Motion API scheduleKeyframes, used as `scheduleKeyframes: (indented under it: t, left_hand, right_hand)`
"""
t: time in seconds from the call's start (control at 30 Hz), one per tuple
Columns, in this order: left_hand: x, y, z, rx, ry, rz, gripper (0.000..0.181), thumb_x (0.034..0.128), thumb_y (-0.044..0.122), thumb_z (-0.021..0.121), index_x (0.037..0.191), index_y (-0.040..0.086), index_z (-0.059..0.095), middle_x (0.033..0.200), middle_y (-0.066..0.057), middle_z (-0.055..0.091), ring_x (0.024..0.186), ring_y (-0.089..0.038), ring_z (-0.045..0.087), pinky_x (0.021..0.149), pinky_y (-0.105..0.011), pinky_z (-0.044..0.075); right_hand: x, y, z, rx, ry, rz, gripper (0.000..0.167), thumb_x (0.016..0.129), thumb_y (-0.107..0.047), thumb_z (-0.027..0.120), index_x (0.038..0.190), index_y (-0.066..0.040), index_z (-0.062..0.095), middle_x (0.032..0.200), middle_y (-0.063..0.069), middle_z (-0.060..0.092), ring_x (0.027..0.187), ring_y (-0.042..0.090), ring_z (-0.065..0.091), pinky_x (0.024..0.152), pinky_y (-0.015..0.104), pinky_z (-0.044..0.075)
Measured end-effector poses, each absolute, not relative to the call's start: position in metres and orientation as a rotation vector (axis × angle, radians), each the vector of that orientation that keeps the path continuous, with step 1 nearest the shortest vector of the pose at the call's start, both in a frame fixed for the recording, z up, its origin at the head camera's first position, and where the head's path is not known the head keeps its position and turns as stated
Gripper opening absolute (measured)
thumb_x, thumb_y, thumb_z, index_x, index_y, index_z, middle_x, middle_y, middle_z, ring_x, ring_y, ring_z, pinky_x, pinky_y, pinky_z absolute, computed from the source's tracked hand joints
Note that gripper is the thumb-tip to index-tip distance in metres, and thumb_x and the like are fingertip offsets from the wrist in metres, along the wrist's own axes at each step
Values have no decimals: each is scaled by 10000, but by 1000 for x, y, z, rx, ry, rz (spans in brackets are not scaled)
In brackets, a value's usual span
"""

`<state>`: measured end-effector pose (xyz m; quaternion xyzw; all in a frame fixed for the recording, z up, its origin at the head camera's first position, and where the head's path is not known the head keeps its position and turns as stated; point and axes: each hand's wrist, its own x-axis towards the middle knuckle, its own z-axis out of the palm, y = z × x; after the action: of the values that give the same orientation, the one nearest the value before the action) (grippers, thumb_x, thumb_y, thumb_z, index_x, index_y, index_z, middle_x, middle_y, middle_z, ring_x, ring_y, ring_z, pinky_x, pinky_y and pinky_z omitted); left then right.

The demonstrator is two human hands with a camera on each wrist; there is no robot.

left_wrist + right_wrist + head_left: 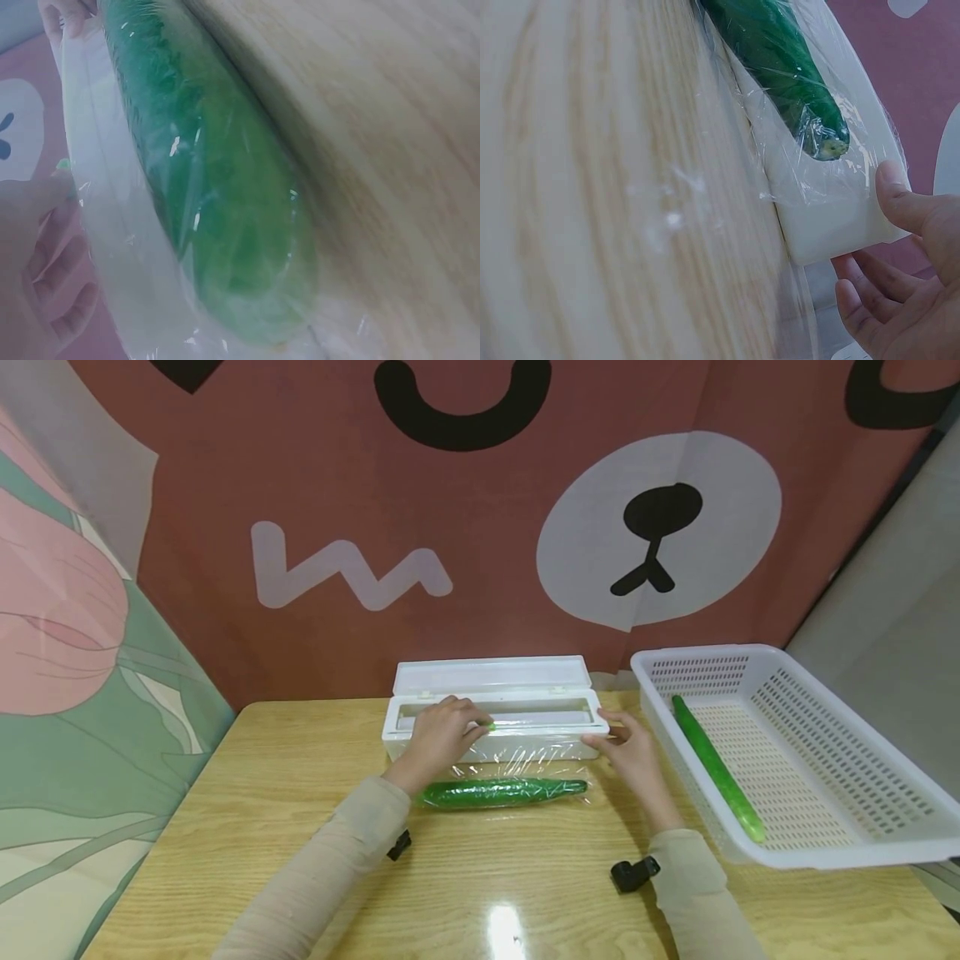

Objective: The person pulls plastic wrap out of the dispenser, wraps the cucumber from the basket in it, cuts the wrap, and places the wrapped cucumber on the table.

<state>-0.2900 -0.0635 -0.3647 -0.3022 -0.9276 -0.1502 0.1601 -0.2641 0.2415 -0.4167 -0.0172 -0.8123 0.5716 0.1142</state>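
- A long dark-green cucumber in clear, shiny cling film [498, 792] lay crosswise on the pale wood-grain counter [300, 768], just in front of a long white plastic box [821, 232]; the film ran from it up over the box's front.
- My left hand [442, 731] pinched a small bright-green tab [491, 726] between thumb and fingers at the box's front edge.
- My right hand [630, 752] gripped the box's right end, thumb on the front and fingers round the side.
- I judged the cucumber firm, moderately light and liable to roll, its wrapping slick; it seemed best taken round the thick middle, with light pressure to spare its skin.
- The film looked thin, clingy and easily torn or creased, so a taut stretch near the box edge seemed the place to handle it.
- The box looked stiff and light enough to slide, so its solid end seemed a sound hold.
- I counted two cucumbers: the filmed one and a bare green one [716, 768] in a white perforated plastic basket [862, 855] on my right.
- There was one box, with one tipped-back lid [491, 677], one tab and one basket.
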Motion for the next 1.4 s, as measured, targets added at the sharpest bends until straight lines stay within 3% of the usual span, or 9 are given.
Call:
scheduleKeyframes:
  t: [0.4,0.77,0.97,1.33,1.4]
  left_hand:
    - [-288,-74,-366,-794,-2691,-414,151,933,306,707,1061,255,769,1018,101,704,924,-115,605,713,-285,511]
    - [-286,-95,-368,-724,-2687,-458,153,934,307,707,1070,264,764,1099,73,711,1093,-232,622,830,-399,529]
    - [-285,-108,-370,-701,-2659,-467,132,920,294,727,1037,257,773,1069,89,718,919,-139,606,714,-318,516]
    - [-281,-130,-372,-702,-2630,-495,125,909,262,742,1024,224,776,1048,70,724,884,-137,608,667,-308,514]
    - [-280,-132,-372,-710,-2628,-490,128,913,265,737,1028,223,775,1048,66,724,906,-145,621,705,-330,532]
  right_hand:
    - [-265,240,-416,-43,-2395,1659,526,854,-107,785,1325,-2,578,1213,302,623,865,174,685,568,260,531]
    - [-264,243,-413,-49,-2410,1627,530,861,-119,779,1336,-9,573,1226,298,617,930,291,683,578,286,548]
    - [-264,242,-414,-57,-2397,1634,522,861,-114,779,1331,-10,577,1209,302,623,883,215,685,575,282,554]
    - [-263,241,-416,-55,-2392,1629,515,860,-119,782,1320,-4,583,1238,277,613,868,168,675,603,278,555]
    - [-263,241,-417,-51,-2390,1630,512,860,-119,783,1318,-4,584,1234,280,615,856,143,673,605,279,555]
